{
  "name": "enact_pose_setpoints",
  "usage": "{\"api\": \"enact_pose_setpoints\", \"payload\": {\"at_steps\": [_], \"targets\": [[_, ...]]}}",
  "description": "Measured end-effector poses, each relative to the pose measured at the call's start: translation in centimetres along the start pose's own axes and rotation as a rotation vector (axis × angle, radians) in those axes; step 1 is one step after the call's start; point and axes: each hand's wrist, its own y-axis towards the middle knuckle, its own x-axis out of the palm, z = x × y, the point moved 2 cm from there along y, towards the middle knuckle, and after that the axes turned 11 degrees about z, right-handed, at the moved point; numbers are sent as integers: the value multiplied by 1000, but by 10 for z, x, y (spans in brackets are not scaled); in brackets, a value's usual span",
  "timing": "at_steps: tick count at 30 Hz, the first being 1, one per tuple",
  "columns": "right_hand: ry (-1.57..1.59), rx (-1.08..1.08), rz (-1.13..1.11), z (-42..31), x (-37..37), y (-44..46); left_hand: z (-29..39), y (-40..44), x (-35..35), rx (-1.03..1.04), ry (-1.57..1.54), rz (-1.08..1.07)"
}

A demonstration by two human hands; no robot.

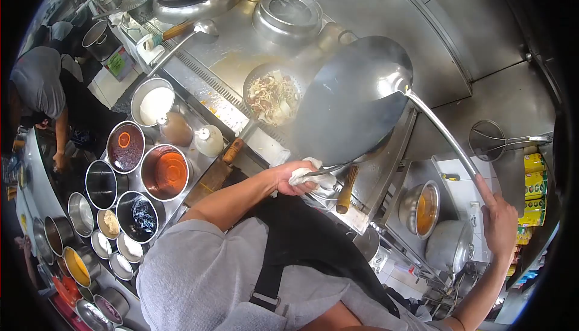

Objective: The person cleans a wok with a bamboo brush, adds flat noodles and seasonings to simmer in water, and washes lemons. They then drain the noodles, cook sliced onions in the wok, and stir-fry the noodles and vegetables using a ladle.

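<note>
My left hand is closed around a wok's handle through a folded white cloth. The dark wok is tipped up on its side over the stove, with its inner surface showing. A long metal ladle is in my right hand, gripped near the end of its handle. The ladle's bowl touches or hovers just inside the wok's upper right rim; which of the two I cannot tell. Left of the wok, a round vessel holds steaming mixed food of pale and brown strips.
Pots of sauces and seasonings crowd the left side, including a red-orange liquid and a white one. Two squeeze bottles stand beside them. A bamboo brush lies near the wok. A wire strainer hangs at right. Another person bends at far left.
</note>
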Motion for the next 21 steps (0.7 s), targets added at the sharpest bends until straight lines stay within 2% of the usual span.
{"api": "enact_pose_setpoints", "payload": {"at_steps": [13, 21], "targets": [[15, -3, -6, 10, 16, -14, 1, 3, 4, 23, 42, 59], [166, 111, -153, 16, 34, -28, 6, 9, 0, 64, 63, 207]]}}
